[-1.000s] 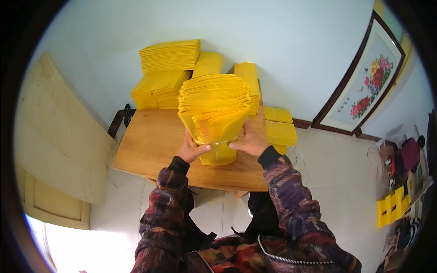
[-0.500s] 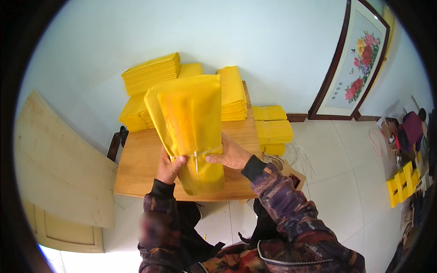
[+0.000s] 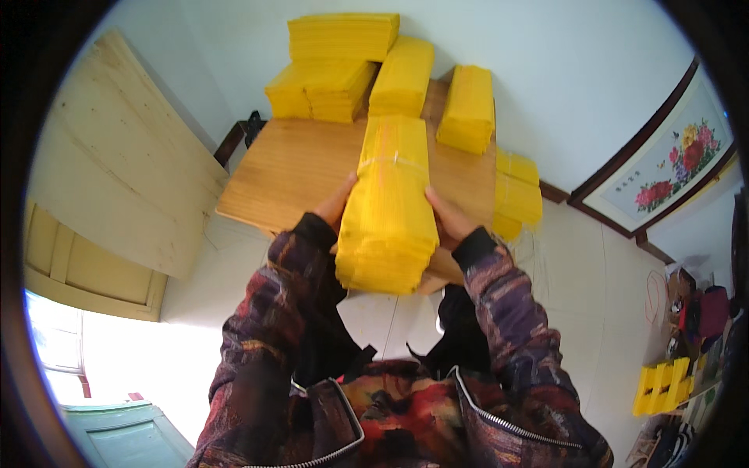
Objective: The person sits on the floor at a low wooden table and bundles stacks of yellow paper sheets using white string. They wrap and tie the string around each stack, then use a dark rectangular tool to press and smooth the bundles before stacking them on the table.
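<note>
A thick bundle of folded yellow sheets (image 3: 390,210), tied across with a pale band, is held between my two hands over the table's near edge. My left hand (image 3: 337,204) is pressed along its left side, and my right hand (image 3: 451,214) grips its right side, thumb toward the top face. Most of my fingers are hidden behind or beneath the bundle. Its layered near end tilts toward me, past the wooden table (image 3: 285,175). More yellow stacks stand at the table's back: a double pile (image 3: 320,90) at left, a block (image 3: 403,78) in the middle and another (image 3: 466,109) at right.
Tied yellow bundles (image 3: 517,195) are piled beyond the table's right edge. A large wooden board (image 3: 125,156) leans at the left. On the right, a framed flower picture (image 3: 675,156) stands against the wall, with assorted items and a yellow object (image 3: 663,386) nearer me.
The bundle has gone from nearly upright to lying flatter, its layered end now toward me. Both hands have shifted to its sides. The head view has tilted and moved.
</note>
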Tool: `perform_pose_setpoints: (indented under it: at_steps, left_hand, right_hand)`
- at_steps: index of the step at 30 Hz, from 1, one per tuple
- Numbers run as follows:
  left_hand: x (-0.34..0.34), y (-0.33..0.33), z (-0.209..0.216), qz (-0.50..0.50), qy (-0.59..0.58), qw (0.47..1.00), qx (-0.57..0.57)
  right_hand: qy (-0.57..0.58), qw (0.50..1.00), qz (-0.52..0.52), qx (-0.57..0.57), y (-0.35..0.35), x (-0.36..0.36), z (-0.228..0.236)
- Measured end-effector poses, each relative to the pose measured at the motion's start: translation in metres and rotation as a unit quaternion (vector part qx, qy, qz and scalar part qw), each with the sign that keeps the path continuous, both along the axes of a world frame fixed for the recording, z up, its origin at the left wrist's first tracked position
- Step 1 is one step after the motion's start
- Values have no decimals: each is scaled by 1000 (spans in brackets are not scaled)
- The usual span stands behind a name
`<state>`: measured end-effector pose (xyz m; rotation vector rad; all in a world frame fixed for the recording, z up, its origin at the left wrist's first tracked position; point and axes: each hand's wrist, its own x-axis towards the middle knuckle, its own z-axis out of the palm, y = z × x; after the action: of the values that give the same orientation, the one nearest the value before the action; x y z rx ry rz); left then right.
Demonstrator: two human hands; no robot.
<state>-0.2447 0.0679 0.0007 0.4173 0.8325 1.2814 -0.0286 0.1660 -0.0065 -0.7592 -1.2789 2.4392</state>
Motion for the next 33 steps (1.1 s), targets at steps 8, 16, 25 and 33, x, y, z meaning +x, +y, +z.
perform_pose_setpoints:
  at_steps: [8,16,25,33]
  left_hand:
    - [-13,20,32,-32,79,995,60]
    - [13,-23,13,17,37,999,16]
    - [50,-66,-37,84,-1,995,-55]
    - [40,-50,-44,22,54,998,1]
  right_hand:
    - [21,994,-89,-66,-8,-2,62]
    - [18,997,-17,-71,-18,10,44]
    - [108,990,-62,-62,-52,32,-10]
    - [76,995,-60,-36,-52,28,1]
